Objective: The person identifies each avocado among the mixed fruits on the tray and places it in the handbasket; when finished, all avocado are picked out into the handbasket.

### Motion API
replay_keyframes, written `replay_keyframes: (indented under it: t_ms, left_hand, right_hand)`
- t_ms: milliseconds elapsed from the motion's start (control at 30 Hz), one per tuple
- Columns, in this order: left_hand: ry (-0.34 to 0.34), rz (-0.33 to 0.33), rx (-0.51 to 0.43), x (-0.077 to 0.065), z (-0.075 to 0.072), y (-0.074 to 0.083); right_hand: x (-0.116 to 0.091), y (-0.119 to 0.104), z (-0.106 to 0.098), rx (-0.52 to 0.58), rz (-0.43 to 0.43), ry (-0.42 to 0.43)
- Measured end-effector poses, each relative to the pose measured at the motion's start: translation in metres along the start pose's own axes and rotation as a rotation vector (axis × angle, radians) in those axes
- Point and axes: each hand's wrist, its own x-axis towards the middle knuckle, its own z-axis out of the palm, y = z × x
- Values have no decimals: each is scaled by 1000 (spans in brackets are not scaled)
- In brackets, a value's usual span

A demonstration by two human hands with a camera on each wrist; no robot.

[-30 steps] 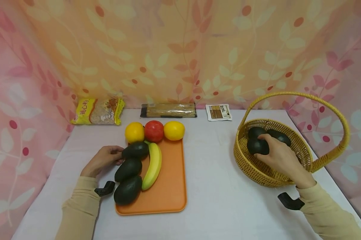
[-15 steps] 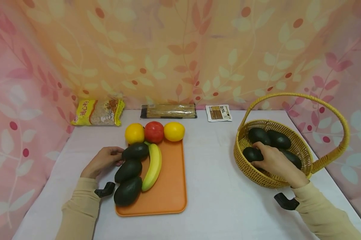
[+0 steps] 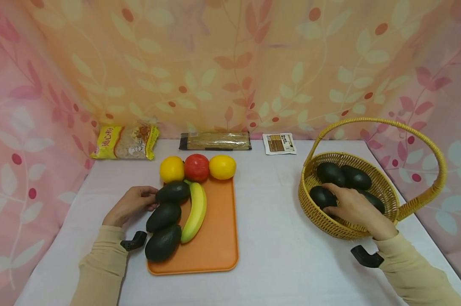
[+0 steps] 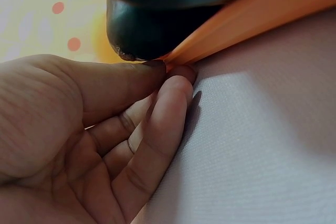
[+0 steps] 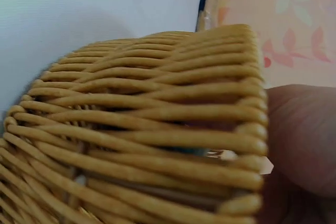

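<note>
On the left of the head view, my left hand [image 3: 132,205] is at the edge of an orange tray [image 3: 217,229]. In the left wrist view its thumb and fingers pinch the tray's rim [image 4: 247,22], just under a dark avocado [image 4: 142,32]. Three avocados [image 3: 163,243] lie along the tray's left side, beside a banana [image 3: 194,212]. My right hand [image 3: 353,206] reaches into a wicker basket [image 3: 311,216], thumb and forefinger around an avocado [image 3: 321,196] near the front left wall. Several avocados [image 3: 356,177] sit in the basket. Woven wall hides most of the right fingers in the right wrist view.
Two yellow fruits [image 3: 223,166] flank a red fruit [image 3: 196,167] at the tray's far end. Behind stand a yellow food bag [image 3: 127,142], a long brown pack [image 3: 217,141] and a small white packet [image 3: 279,143]. The basket's tall handle [image 3: 383,121] arches up at the right.
My right hand has lowered an avocado toward the front left of the basket, moving slightly left and nearer; over the last half second it barely moves. The left hand stays at the tray.
</note>
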Motion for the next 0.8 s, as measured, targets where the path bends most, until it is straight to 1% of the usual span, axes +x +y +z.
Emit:
replay_keyframes:
  t_ms: [133,333,533,700,800]
  left_hand:
    - [-10,7,-9,-1,0,2]
    - [-9,-9,-8,-1,1,2]
    - [-7,-17,2,-1,1,4]
    - [-7,-17,2,-2,0,5]
    - [-13,-6,4,-2,0,5]
  right_hand:
    - [2,-3,4,20,14,54]
    - [6,-6,8,26,13,161]
    - [9,-9,9,25,21,164]
    - [10,-10,8,23,-17,196]
    - [10,-10,8,14,-38,215]
